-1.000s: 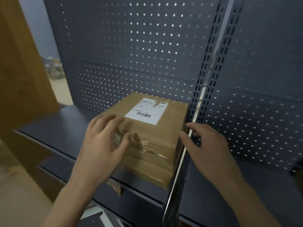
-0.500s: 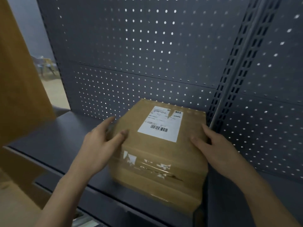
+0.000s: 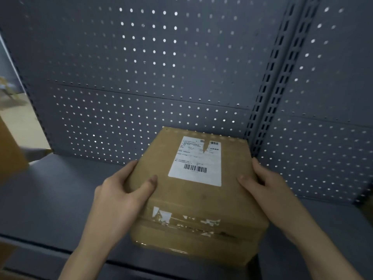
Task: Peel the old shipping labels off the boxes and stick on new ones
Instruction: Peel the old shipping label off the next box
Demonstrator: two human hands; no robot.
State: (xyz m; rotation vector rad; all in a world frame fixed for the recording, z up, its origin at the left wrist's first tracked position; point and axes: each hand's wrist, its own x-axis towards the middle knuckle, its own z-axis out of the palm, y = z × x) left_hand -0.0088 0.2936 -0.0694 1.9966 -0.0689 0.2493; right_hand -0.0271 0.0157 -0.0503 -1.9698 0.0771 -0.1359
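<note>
1. Bottom of frame: two bare forearms come in from lower left and lower right, angled toward the centre.
2. Left hand (image 3: 121, 190), left of centre, grips the box's left side. The thumb lies on the top face and the fingers curl round the left wall. Fingertips mostly hidden.
3. Right hand (image 3: 268, 186), right of centre, mirrors that grip. The thumb is on the top face and the fingers are wrapped round the right wall.
4. Box (image 3: 197, 201): brown cardboard, centre to lower centre of frame, held between both hands over the shelf. Its near bottom edge reaches the shelf's front lip. Cannot tell if it rests on the shelf or is lifted.
5. Tape (image 3: 161, 214): a clear strip with torn white scraps crosses the near part of the box top.
6. Label (image 3: 196, 160): white, flat on the far half of the box top, between and beyond the thumbs.
   - Long barcode near its near edge and two small barcodes at its far edge.
   - V-shaped notch in the far edge.
   - Print too small to read.
7. Shelf (image 3: 50, 195): dark grey, spans the lower half of the frame.
8. Panel (image 3: 153, 57): grey and perforated, fills the upper frame behind the box. Light shows through the holes.
9. Post (image 3: 270, 93): slotted upright at upper right, running down toward the box's far right corner.
10. Left edge: blurred brown surface (image 3: 10, 152), with pale floor (image 3: 22, 114) past it.
</note>
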